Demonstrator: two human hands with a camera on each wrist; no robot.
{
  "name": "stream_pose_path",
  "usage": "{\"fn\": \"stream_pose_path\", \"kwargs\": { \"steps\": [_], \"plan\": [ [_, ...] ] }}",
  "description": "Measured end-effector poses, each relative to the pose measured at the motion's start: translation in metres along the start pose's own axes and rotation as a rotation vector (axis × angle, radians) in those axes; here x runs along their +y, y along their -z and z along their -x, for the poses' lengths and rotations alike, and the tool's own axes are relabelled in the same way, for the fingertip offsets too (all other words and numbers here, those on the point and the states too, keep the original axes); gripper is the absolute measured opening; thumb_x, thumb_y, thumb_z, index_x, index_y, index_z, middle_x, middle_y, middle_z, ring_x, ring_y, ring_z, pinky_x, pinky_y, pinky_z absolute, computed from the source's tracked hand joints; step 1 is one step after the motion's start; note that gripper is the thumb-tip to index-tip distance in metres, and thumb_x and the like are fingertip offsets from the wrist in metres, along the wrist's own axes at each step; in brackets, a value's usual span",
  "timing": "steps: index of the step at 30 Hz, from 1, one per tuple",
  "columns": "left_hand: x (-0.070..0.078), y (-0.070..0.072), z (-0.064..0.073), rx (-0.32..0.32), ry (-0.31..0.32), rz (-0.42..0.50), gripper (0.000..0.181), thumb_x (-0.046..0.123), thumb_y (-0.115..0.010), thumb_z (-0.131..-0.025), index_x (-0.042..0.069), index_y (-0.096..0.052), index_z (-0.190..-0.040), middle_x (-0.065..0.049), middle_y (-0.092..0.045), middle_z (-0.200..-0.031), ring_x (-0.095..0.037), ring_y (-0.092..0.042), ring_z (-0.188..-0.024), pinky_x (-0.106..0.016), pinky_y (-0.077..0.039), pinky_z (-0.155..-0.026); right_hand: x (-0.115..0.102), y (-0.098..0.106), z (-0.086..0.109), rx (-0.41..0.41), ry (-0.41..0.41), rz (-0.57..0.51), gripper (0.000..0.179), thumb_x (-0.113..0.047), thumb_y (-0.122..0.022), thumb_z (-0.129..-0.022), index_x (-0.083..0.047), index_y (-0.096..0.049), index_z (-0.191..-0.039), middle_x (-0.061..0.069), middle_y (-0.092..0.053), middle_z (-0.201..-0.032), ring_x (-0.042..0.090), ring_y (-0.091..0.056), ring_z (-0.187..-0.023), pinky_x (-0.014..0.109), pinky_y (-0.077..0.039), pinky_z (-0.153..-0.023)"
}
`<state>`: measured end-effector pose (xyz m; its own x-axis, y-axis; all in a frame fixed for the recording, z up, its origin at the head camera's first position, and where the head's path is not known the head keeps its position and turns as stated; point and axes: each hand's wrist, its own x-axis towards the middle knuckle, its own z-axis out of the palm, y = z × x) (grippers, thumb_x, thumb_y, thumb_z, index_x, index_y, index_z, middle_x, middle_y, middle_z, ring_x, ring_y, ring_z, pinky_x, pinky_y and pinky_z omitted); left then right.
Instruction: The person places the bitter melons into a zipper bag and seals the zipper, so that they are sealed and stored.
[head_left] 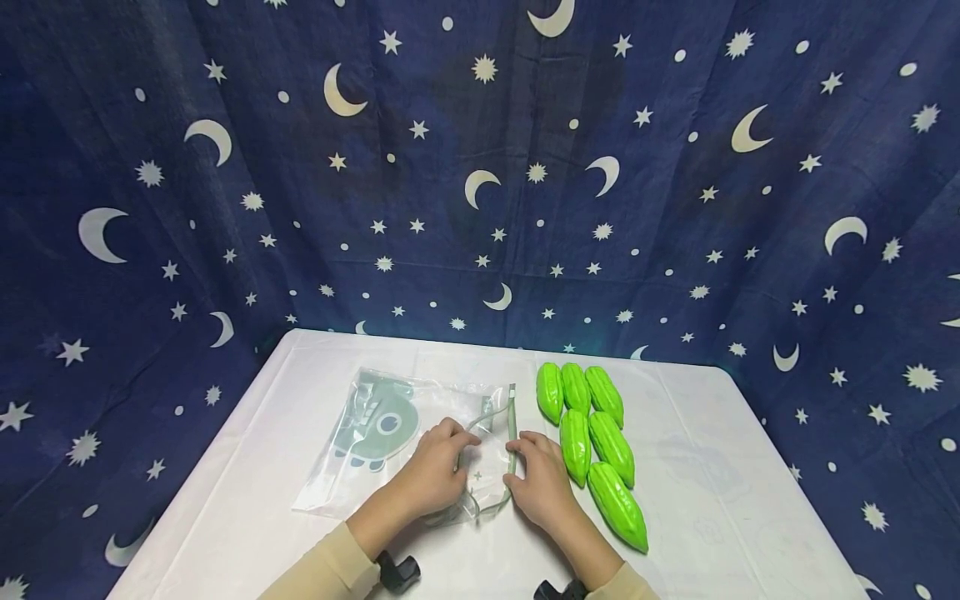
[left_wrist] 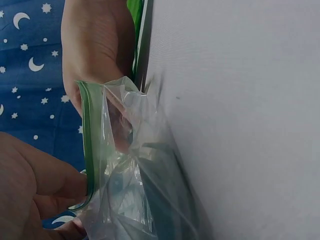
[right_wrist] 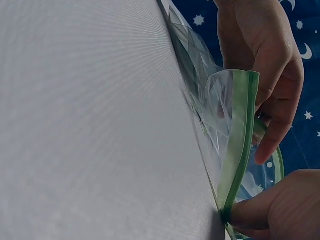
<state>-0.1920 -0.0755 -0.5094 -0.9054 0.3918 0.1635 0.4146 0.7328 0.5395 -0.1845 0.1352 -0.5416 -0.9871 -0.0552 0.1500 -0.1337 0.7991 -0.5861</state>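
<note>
A clear zip bag [head_left: 435, 400] with a grey-green cartoon print lies on the table, its mouth toward the right and spread apart. My left hand [head_left: 435, 471] pinches one green zip edge of the mouth between thumb and fingers, as the left wrist view shows. Opposite it, my right hand [head_left: 542, 483] pinches the other zip edge [right_wrist: 242, 145] near the tabletop. The two rims bow away from each other, leaving a gap between the hands. Inside the bag I see only its folds and print.
Several bright green, ridged, pointed pods [head_left: 576, 446] lie grouped just right of my right hand. A white cloth covers the table [head_left: 720, 517]. Behind it hangs a dark blue curtain [head_left: 525, 208] with moons and stars.
</note>
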Motion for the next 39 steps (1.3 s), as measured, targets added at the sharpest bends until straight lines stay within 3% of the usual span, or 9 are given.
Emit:
{"fn": "stream_pose_path", "kwargs": {
  "steps": [5,12,15,17,19,21,27,39],
  "plan": [
    [-0.001,0.001,0.001,0.009,-0.005,-0.003,0.039,0.005,-0.07,-0.091,0.013,-0.075,-0.128,0.002,-0.057,-0.111,-0.011,-0.05,-0.096,-0.035,-0.05,-0.087,0.0,0.0,0.0,0.001,0.002,0.0,0.044,-0.008,-0.087,-0.083,-0.008,-0.074,-0.125,0.017,-0.061,-0.148,0.043,-0.049,-0.144,0.064,-0.041,-0.118],
    [-0.004,-0.003,0.0,0.014,-0.012,-0.002,0.03,0.025,-0.073,-0.097,0.015,-0.075,-0.125,0.004,-0.052,-0.108,-0.01,-0.044,-0.091,-0.031,-0.043,-0.082,0.0,0.0,0.0,-0.003,0.0,0.015,0.044,-0.01,-0.087,-0.084,-0.008,-0.074,-0.126,0.017,-0.06,-0.149,0.043,-0.049,-0.145,0.065,-0.04,-0.119],
    [-0.004,-0.005,0.0,0.001,-0.024,-0.006,0.031,0.03,-0.074,-0.097,0.017,-0.075,-0.125,0.001,-0.055,-0.113,-0.015,-0.05,-0.098,-0.041,-0.048,-0.093,0.001,0.0,0.0,-0.005,0.0,0.019,0.044,-0.011,-0.087,-0.084,-0.008,-0.074,-0.126,0.018,-0.06,-0.149,0.043,-0.049,-0.145,0.065,-0.04,-0.119],
    [-0.005,-0.007,0.0,-0.01,-0.026,-0.009,0.031,0.031,-0.074,-0.096,0.018,-0.075,-0.124,-0.003,-0.059,-0.12,-0.021,-0.057,-0.109,-0.058,-0.048,-0.106,0.001,0.0,0.0,-0.005,0.001,0.022,0.045,-0.011,-0.087,-0.084,-0.008,-0.074,-0.126,0.018,-0.06,-0.149,0.043,-0.049,-0.145,0.065,-0.04,-0.119],
    [-0.005,-0.009,0.001,-0.024,-0.024,-0.014,0.032,0.032,-0.072,-0.097,0.019,-0.074,-0.125,-0.008,-0.064,-0.13,-0.03,-0.06,-0.123,-0.077,-0.039,-0.114,0.0,0.0,0.0,-0.004,0.004,0.022,0.045,-0.011,-0.087,-0.084,-0.008,-0.074,-0.126,0.017,-0.06,-0.149,0.043,-0.049,-0.145,0.065,-0.04,-0.119],
    [-0.005,-0.01,0.001,-0.042,-0.021,-0.02,0.034,0.031,-0.071,-0.097,0.018,-0.073,-0.128,-0.01,-0.066,-0.138,-0.037,-0.059,-0.137,-0.089,-0.027,-0.114,0.001,-0.001,0.0,-0.001,0.007,0.022,0.045,-0.011,-0.088,-0.083,-0.008,-0.074,-0.126,0.017,-0.061,-0.149,0.043,-0.05,-0.144,0.065,-0.041,-0.118],
    [-0.004,-0.009,0.004,-0.095,0.007,0.009,0.043,0.023,-0.066,-0.1,0.011,-0.067,-0.141,-0.012,-0.067,-0.149,-0.042,-0.05,-0.151,-0.089,-0.018,-0.118,0.001,0.0,0.0,0.004,0.003,0.029,0.046,-0.012,-0.088,-0.083,-0.007,-0.074,-0.127,0.017,-0.061,-0.149,0.043,-0.05,-0.145,0.064,-0.041,-0.119],
    [0.0,-0.008,0.004,-0.061,0.035,0.052,0.039,0.015,-0.071,-0.099,0.008,-0.069,-0.137,-0.014,-0.071,-0.142,-0.036,-0.058,-0.144,-0.086,-0.022,-0.119,-0.003,0.003,-0.006,-0.007,0.01,0.001,0.051,-0.009,-0.087,-0.082,-0.006,-0.072,-0.13,0.022,-0.061,-0.147,0.048,-0.051,-0.142,0.067,-0.042,-0.117]
  ]
}}
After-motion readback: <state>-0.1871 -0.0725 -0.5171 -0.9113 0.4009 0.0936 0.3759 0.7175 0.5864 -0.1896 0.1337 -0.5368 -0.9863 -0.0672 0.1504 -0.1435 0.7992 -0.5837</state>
